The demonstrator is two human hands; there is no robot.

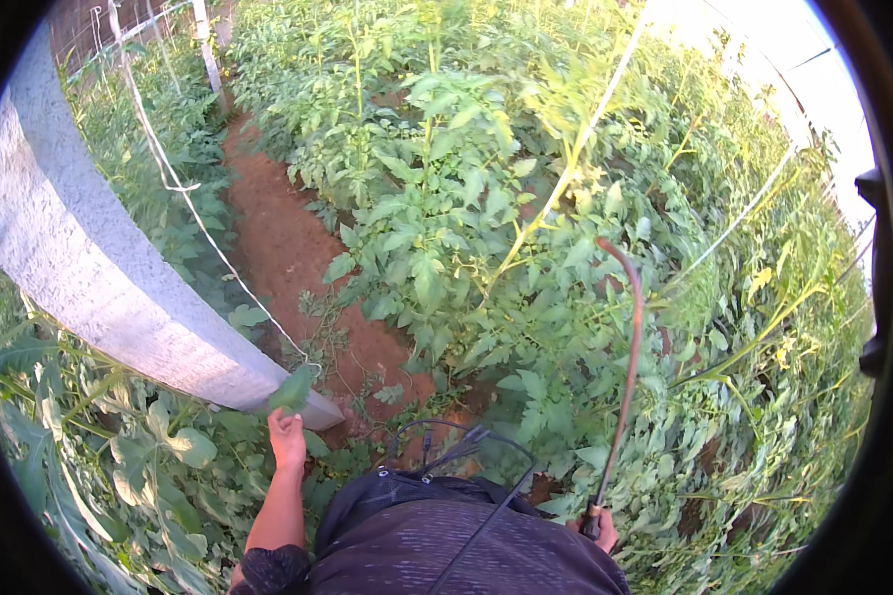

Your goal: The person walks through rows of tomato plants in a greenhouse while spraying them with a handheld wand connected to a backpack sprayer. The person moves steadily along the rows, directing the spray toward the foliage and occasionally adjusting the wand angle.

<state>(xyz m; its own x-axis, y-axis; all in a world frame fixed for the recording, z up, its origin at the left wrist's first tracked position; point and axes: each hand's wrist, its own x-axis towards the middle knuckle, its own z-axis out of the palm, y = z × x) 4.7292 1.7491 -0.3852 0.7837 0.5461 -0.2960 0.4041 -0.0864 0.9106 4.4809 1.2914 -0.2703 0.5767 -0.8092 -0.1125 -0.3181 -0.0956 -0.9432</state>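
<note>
My left hand (289, 440) is raised in front of the foot of a pale concrete post, its fingers curled at the lower edge of a broad green leaf (293, 390) that they appear to pinch. Low on the right, my right hand (605, 529) grips the dark handle of a sickle (632, 349). Its long, thin, rusty-brown blade points upward and hooks over to the left at the tip, in front of the tomato plants (431, 260). Part of that hand is hidden by the handle and my dark shirt (469, 543).
The thick concrete post (141, 275) slants across the left side, with a white string (216, 245) beside it. A bare soil path (283, 230) runs away between plant rows. Support strings (610, 85) cross the foliage. Black cables (510, 506) hang over my front.
</note>
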